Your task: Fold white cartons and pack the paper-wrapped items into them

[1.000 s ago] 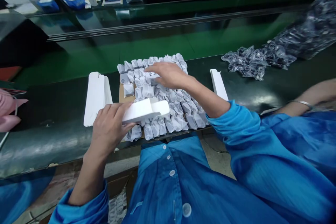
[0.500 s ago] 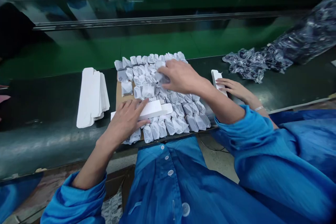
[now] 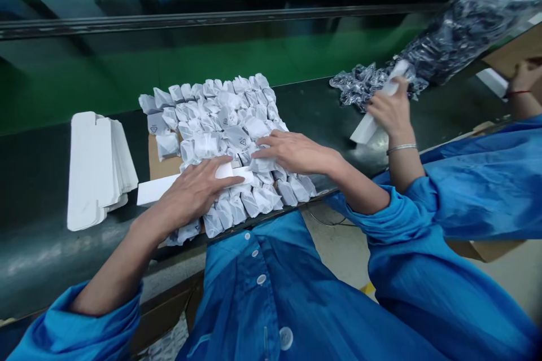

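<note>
My left hand [image 3: 192, 190] lies over a long white carton [image 3: 154, 189] and grips it, its end pointing right across a spread of small white-wrapped packets [image 3: 212, 124] on a cardboard sheet [image 3: 163, 167]. My right hand [image 3: 296, 152] is at the carton's right end, fingers pressed on a wrapped packet [image 3: 260, 164] there. Whether the packet is inside the carton is hidden by my fingers.
A stack of flat white cartons [image 3: 99, 166] lies at the left on the dark belt [image 3: 51, 248]. A co-worker's hand [image 3: 392, 113] at the right holds another white carton [image 3: 372, 124] beside a heap of clear bags with dark parts [image 3: 457, 22].
My right hand came back from the far packets with one packet to the carton's end. My left hand lowered the carton flat. The co-worker's hand picked up the carton on the right.
</note>
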`<action>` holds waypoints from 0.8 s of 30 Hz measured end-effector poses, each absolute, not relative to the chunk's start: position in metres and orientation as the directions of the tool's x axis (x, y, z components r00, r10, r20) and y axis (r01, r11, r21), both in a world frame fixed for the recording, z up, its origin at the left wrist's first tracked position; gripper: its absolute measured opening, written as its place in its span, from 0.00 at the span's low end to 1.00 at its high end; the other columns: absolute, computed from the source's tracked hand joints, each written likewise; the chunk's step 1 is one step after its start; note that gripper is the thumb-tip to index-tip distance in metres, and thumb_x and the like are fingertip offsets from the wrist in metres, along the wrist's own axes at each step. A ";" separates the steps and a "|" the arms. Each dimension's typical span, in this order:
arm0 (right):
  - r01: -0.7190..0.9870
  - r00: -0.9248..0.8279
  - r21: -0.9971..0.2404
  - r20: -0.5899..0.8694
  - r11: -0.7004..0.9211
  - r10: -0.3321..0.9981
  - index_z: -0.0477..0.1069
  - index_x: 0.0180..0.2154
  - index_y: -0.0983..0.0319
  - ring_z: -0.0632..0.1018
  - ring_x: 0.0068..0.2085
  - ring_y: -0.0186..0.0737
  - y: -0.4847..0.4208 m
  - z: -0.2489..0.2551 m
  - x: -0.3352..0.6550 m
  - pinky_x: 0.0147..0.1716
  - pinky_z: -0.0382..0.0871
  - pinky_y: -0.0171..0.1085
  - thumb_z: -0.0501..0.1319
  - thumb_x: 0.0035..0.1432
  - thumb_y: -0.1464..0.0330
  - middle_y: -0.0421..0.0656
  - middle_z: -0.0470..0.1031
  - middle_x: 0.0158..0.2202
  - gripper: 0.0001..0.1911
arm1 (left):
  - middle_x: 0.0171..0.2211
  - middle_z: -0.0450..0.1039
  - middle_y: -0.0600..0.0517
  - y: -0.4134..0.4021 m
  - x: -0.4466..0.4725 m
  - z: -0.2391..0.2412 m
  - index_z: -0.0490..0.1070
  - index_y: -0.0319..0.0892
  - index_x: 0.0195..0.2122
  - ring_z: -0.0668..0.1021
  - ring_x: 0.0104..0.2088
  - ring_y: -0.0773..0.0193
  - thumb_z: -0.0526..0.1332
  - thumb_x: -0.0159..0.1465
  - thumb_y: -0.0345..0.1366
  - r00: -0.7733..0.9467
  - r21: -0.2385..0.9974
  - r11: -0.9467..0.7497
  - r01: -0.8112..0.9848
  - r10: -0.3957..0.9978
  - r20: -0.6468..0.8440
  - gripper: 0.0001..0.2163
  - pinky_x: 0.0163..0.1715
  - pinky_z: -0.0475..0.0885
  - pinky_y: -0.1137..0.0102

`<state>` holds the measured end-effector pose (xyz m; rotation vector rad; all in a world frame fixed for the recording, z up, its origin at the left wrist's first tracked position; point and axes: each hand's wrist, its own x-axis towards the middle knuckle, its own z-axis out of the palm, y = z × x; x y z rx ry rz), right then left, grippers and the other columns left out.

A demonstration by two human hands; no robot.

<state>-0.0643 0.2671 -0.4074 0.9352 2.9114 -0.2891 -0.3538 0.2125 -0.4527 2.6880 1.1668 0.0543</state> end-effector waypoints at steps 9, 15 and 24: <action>0.612 -0.743 -0.509 -0.110 0.605 0.660 0.73 0.52 0.65 0.76 0.43 0.40 0.276 -0.416 -0.062 0.41 0.64 0.35 0.59 0.64 0.67 0.45 0.79 0.46 0.17 | 0.65 0.60 0.46 0.218 -0.366 -0.425 0.76 0.59 0.54 0.72 0.56 0.41 0.49 0.67 0.26 0.660 0.140 -0.651 0.746 0.750 -0.029 0.24 0.44 0.72 0.50; 0.895 -0.398 -0.207 0.033 0.396 0.917 0.74 0.52 0.65 0.77 0.47 0.48 0.261 -0.420 -0.071 0.40 0.63 0.39 0.48 0.72 0.65 0.52 0.79 0.46 0.19 | 0.61 0.61 0.39 0.213 -0.374 -0.415 0.79 0.52 0.47 0.72 0.55 0.39 0.48 0.68 0.27 0.655 0.132 -0.659 0.741 0.752 0.074 0.21 0.43 0.73 0.47; 0.802 -0.551 -0.249 0.042 0.543 0.833 0.68 0.57 0.66 0.73 0.55 0.52 0.264 -0.447 -0.067 0.51 0.69 0.46 0.60 0.61 0.73 0.53 0.75 0.53 0.22 | 0.62 0.60 0.44 0.183 -0.386 -0.374 0.77 0.58 0.49 0.75 0.54 0.47 0.54 0.68 0.30 0.661 -0.029 -0.668 0.744 0.729 0.176 0.17 0.32 0.77 0.64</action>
